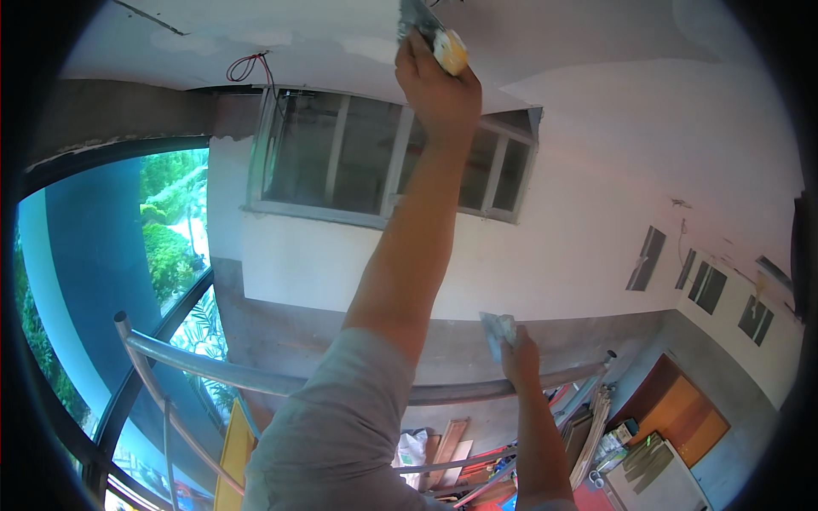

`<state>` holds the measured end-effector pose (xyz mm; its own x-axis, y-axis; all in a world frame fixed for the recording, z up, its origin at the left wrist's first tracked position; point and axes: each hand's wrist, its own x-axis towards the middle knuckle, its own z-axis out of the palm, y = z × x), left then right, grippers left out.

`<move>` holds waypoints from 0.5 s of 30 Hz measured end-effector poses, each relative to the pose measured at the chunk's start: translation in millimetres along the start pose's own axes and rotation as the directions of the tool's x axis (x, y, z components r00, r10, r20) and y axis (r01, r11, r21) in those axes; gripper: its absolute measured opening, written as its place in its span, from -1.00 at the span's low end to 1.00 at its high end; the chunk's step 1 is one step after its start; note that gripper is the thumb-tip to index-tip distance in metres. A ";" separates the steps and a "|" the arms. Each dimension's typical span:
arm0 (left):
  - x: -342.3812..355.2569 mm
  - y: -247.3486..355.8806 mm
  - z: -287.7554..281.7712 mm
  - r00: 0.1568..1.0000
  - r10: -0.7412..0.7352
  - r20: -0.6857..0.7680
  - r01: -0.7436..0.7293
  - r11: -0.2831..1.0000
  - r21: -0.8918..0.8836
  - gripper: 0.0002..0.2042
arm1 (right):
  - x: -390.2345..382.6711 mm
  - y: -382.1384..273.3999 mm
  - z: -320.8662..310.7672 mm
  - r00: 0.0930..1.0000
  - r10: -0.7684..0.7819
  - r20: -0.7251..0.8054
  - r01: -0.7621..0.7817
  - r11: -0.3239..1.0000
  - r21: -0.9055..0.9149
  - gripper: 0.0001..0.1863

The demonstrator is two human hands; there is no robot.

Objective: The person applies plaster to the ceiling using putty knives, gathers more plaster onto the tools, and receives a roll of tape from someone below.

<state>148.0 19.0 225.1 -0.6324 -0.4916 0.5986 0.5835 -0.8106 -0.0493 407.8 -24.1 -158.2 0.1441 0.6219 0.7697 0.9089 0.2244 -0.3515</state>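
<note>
My left hand (439, 89) is raised high, closed around a putty knife (416, 19) with a smeared yellow and white handle. Its grey blade is up against the white ceiling (341, 21), where patches of filler show. Lower and to the right, my right hand (521, 358) is closed on a second broad flat scraper (494, 334), which carries some whitish paste. That blade hangs in the air in front of the grey lower band of the wall. My left arm hides part of the window behind it.
A metal scaffold rail (230, 368) crosses in front of me. Beyond it are a framed window (341, 149) and large glazing (94, 255) at left. Red wires (247, 66) dangle from the ceiling. Below lie boards (447, 447), a white bag (412, 451) and an orange-brown door (682, 409).
</note>
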 end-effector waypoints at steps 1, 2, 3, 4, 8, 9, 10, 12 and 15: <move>1.1 -3.9 9.8 0.998 -0.064 -0.008 0.064 0.997 0.035 -0.32 | -0.2 3.4 0.1 1.000 -0.007 -0.012 0.007 1.000 -0.003 -0.73; 3.4 -1.8 19.4 0.998 -0.062 -0.007 0.062 0.997 0.038 -0.32 | -0.3 1.8 0.7 1.000 -0.008 -0.009 0.008 1.000 0.000 -0.73; 3.0 7.7 33.4 0.994 -0.104 -0.015 0.104 0.995 -0.002 -0.29 | 0.1 -0.4 1.0 1.000 -0.001 -0.001 0.001 1.000 -0.016 -0.72; 0.5 16.5 47.2 0.989 -0.146 -0.018 0.146 0.988 -0.041 -0.26 | -0.5 -3.0 2.2 1.000 0.009 0.008 -0.009 0.999 -0.031 -0.72; -19.0 55.9 62.5 0.965 -0.261 0.041 0.264 0.954 -0.140 -0.24 | 0.7 -3.4 3.2 1.000 -0.002 0.011 0.002 1.000 -0.019 -0.72; -28.2 62.5 57.3 0.964 -0.262 0.039 0.264 0.954 -0.138 -0.24 | 0.8 -2.2 3.1 1.000 0.000 0.005 0.000 1.000 -0.008 -0.72; -42.1 65.6 51.6 0.975 -0.176 0.137 0.195 0.971 -0.141 -0.29 | 0.2 -2.1 2.5 1.000 0.003 -0.003 -0.003 1.000 0.005 -0.72; -56.2 62.1 39.0 0.969 -0.090 0.230 0.128 0.979 -0.157 -0.34 | -1.0 0.6 -1.4 1.000 0.009 -0.006 -0.009 1.000 -0.002 -0.72; -58.8 37.9 24.7 0.924 -0.272 0.267 0.341 0.904 -0.257 -0.55 | -1.6 -3.7 -5.6 0.999 0.036 -0.006 -0.036 0.999 -0.018 -0.73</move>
<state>219.9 25.1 207.7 -0.6075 -0.1487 0.7803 0.1815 -0.9823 -0.0459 406.4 -30.1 -155.2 0.1790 0.6253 0.7596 0.9101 0.1879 -0.3692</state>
